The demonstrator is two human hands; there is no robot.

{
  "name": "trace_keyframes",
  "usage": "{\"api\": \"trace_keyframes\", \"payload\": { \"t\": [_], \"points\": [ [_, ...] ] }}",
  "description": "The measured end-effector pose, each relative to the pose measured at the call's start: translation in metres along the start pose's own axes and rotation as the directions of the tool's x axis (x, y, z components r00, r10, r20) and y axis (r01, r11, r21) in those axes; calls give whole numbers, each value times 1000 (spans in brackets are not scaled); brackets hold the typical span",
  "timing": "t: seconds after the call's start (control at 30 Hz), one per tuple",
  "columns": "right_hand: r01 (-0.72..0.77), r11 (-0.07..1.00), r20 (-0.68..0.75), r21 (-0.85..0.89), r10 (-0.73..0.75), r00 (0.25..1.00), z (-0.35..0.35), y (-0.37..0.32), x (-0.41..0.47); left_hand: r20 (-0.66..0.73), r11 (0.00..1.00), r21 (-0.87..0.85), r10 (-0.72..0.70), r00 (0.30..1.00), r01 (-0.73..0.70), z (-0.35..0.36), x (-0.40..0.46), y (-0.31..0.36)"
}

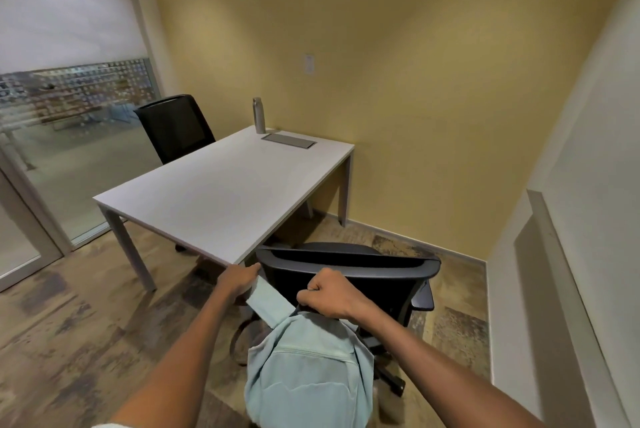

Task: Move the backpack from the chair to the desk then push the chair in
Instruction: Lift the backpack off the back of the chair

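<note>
A pale blue backpack hangs low in front of me, lifted off the black office chair that stands behind it with its back toward me. My right hand is a closed fist on the backpack's top handle. My left hand grips one of its shoulder straps, next to the chair's left side. The white desk stretches away just beyond the chair, its near corner close to my left hand.
A metal bottle and a grey cable cover sit at the desk's far end. A second black chair stands on the desk's left side by the glass wall. A white ledge runs along the right.
</note>
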State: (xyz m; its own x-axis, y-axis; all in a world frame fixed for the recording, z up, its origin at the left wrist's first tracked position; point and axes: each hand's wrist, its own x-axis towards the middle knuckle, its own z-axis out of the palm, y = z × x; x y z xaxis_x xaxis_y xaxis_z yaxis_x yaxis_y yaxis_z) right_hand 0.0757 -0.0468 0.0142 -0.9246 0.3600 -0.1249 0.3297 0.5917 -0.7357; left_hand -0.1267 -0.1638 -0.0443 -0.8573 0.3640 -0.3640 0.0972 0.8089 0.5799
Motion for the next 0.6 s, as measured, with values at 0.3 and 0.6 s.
{"api": "trace_keyframes", "payload": {
  "t": [0.3, 0.6],
  "points": [
    [-81, 993, 17, 90, 80, 997, -42, -38, -22, 550, 994, 41, 64, 833, -104, -15, -88, 60],
    [-206, 978, -36, -37, 205, 978, -118, -33, -57, 798, 884, -463, 449, 401, -67, 11, -123, 118]
  ]
}}
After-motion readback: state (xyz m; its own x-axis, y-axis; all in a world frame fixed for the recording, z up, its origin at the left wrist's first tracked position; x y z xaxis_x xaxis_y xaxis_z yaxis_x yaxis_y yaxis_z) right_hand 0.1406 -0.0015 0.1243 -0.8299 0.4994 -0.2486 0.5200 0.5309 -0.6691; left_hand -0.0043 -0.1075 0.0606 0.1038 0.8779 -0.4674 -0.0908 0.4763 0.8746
